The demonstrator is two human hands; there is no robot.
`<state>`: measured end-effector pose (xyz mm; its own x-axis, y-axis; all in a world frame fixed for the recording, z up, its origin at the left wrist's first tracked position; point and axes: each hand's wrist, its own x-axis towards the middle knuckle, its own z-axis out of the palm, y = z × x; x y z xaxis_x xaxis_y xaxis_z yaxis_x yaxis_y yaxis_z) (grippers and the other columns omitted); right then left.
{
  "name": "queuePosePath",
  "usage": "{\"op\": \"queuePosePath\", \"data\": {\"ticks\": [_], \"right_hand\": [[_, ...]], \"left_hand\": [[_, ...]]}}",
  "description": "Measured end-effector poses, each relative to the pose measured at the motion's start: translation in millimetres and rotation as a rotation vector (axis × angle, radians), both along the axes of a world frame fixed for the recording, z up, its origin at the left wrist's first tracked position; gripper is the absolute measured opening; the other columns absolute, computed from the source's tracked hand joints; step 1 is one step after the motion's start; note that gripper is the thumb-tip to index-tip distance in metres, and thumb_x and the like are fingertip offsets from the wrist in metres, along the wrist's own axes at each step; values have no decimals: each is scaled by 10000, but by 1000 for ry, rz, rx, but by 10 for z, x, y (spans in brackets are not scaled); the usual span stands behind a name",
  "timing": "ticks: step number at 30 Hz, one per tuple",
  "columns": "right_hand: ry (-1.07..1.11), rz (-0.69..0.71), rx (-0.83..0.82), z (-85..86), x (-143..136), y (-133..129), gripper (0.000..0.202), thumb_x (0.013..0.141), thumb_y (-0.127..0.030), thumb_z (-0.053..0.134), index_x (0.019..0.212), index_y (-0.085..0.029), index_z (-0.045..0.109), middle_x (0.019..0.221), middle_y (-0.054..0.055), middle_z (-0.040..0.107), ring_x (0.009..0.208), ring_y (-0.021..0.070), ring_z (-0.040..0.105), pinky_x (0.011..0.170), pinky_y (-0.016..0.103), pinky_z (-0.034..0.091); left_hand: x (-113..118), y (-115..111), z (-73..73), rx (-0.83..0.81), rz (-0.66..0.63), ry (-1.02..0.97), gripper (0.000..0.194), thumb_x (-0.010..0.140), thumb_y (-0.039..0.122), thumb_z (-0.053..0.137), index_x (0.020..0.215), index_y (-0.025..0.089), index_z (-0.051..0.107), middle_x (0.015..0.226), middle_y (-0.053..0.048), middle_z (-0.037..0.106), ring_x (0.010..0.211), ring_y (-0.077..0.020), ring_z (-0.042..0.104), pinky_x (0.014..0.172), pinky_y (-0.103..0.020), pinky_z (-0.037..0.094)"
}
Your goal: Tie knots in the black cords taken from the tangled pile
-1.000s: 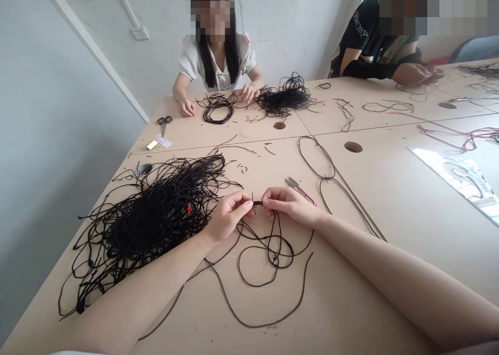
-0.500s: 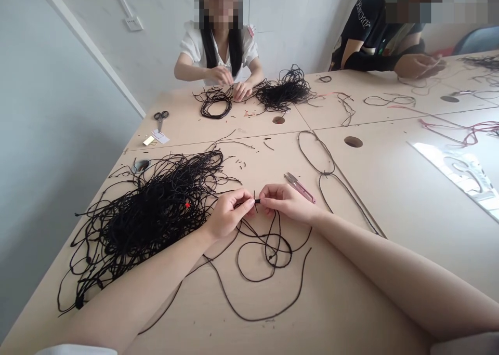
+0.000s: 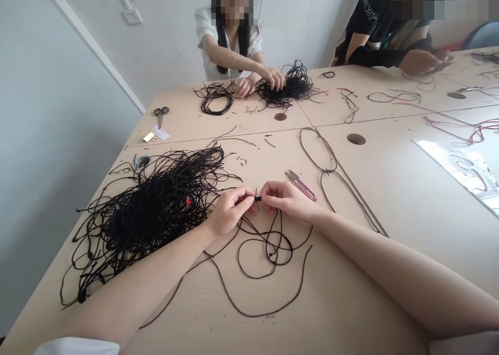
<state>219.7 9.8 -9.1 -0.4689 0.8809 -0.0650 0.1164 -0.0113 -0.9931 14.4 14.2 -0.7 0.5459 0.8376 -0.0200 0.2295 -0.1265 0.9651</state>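
Between my hands is a short knotted part of a black cord, with small cord ends sticking up and down from it. My left hand pinches its left side between thumb and fingers. From the right, my right hand pinches the other side. Loops of the cord hang below and lie on the table. A big tangled pile of black cords, with a small red spot on it, lies left of my left hand. Pink-handled thread snips rest just beyond my right hand.
Scissors and small cards lie at the far left. A looped cord is right of the snips. Across the table, a person touches another black pile; a second person sits at the right.
The person across has reached one hand over to the far black pile. The view has shifted slightly. My hands keep the same pinch on the cord.
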Motion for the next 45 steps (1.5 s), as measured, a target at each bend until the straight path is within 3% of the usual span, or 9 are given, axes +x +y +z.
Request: {"op": "queuePosePath", "data": {"ticks": [21,31,45], "right_hand": [[-21,6,-33,37,4,-13,59,835,-223,538,838,-180,578,690,-8,592,643,130,544,628,272,428],[-5,24,-51,29,0,-20,110,857,-285,549,865,-180,581,731,3,607,651,128,553,623,268,436],[-49,29,-42,53,-13,-22,32,817,-192,530,822,-188,562,695,-9,607,620,120,550,608,264,438]], "left_hand": [[25,-7,40,110,-58,82,240,958,316,457,803,170,569,734,1,595,714,-137,550,707,-260,435],[17,13,29,114,-54,72,244,960,315,455,809,165,575,733,3,585,714,-133,540,707,-260,433],[27,-4,47,141,-71,98,214,953,294,469,821,170,584,724,11,597,718,-132,550,720,-255,426]]}}
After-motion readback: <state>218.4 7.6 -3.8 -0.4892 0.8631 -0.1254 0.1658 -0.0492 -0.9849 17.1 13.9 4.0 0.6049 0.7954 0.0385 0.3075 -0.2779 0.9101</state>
